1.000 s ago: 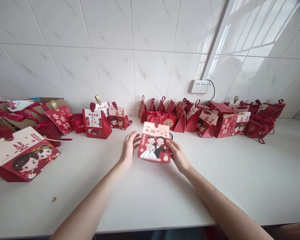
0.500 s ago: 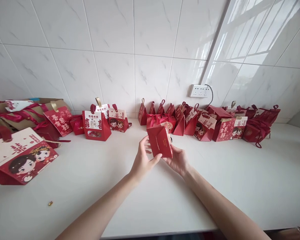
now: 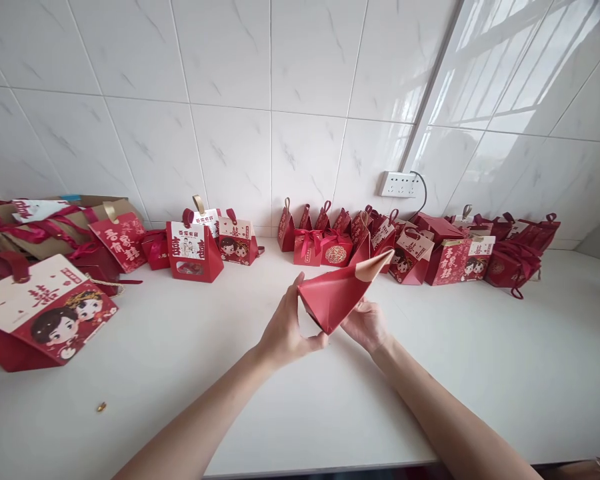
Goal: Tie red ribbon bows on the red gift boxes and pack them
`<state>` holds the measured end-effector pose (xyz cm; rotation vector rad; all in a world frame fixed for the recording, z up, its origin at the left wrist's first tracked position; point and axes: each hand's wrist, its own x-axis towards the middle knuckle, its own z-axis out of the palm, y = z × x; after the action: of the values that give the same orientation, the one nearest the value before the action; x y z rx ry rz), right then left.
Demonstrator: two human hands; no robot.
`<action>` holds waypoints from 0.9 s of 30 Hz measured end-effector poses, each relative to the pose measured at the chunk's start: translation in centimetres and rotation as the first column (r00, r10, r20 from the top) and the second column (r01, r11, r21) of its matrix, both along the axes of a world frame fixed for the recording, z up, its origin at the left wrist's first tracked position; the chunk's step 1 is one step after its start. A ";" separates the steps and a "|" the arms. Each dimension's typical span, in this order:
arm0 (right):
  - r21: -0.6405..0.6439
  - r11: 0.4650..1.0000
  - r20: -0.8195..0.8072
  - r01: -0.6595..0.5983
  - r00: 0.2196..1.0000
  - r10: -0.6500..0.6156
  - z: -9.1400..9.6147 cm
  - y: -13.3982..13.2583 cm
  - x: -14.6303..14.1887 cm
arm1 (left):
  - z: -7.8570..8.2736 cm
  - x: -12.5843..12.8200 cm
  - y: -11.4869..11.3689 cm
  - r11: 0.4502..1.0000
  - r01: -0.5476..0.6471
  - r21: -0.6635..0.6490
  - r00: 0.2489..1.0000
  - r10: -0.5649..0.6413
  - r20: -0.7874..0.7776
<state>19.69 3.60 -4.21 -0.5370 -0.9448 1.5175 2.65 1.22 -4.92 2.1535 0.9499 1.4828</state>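
Above the middle of the white tabletop (image 3: 260, 413), a red paper gift box (image 3: 330, 297) is held tilted between both hands. One folded side faces me, and a cream-coloured panel points up to the right. My left hand (image 3: 287, 330) grips the box's left edge, its thumb beneath the lower corner. On the other side, my right hand (image 3: 367, 325) holds the box from behind and below, with its fingers partly hidden by the card. No other thing is touched by either hand.
A large cartoon-couple box (image 3: 50, 313) stands at the left, before a heaped cardboard carton (image 3: 45, 230). Several red gift boxes line the tiled wall, among them a ribboned box (image 3: 307, 247). A small gold piece (image 3: 101, 407) lies front left. A power strip (image 3: 399, 184) hangs on the wall.
The box has been turned in my hands: its flat bottom with gold print faced me before, and now a folded side and the cream panel show. Both hands stay near the same spot.
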 end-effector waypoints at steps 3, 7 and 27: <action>0.000 1.000 -0.013 -0.025 1.000 0.025 0.0 -0.1 0.0 | -0.2 -0.4 0.3 0.996 0.044 0.074 0.998 -0.041 -0.041; 0.021 0.998 -0.057 -0.057 0.997 0.058 -0.3 0.1 0.1 | 0.1 -0.6 0.4 0.993 0.086 0.081 0.995 -0.082 -0.051; -0.460 0.884 0.201 0.079 0.979 0.017 0.5 -0.1 -1.0 | 2.2 -0.1 1.7 0.530 0.441 -0.724 0.757 0.213 0.618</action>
<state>18.66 3.55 -3.71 -1.0642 -0.7087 1.6903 2.51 2.96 -2.68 0.8429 0.9203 1.1502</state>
